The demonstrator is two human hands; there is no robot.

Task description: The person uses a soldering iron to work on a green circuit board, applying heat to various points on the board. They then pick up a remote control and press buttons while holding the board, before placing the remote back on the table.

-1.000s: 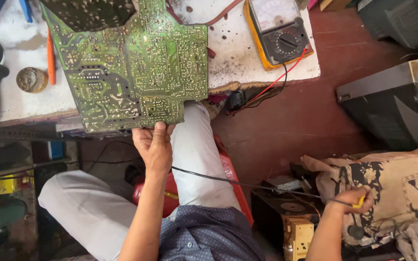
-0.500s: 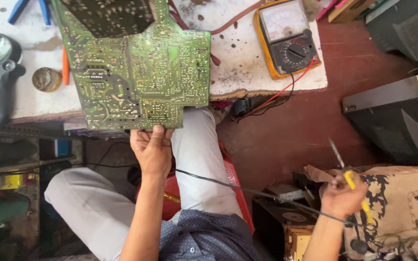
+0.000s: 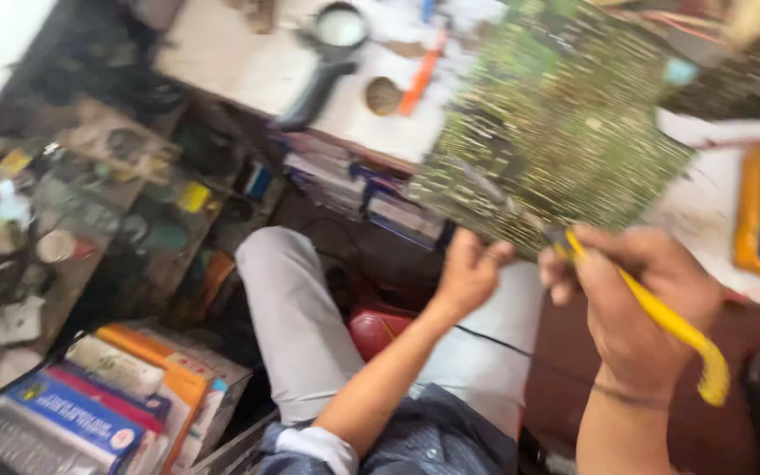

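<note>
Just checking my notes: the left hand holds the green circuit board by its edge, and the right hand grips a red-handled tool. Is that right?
Not quite. In the head view the tool in the right hand has a yellow handle, not red. The left hand does hold the green circuit board by its edge.

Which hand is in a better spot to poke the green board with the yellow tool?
Probably the right hand: it already holds the yellow-handled tool, tip at the green circuit board. The left hand grips the board's lower edge, steadying it.
</note>
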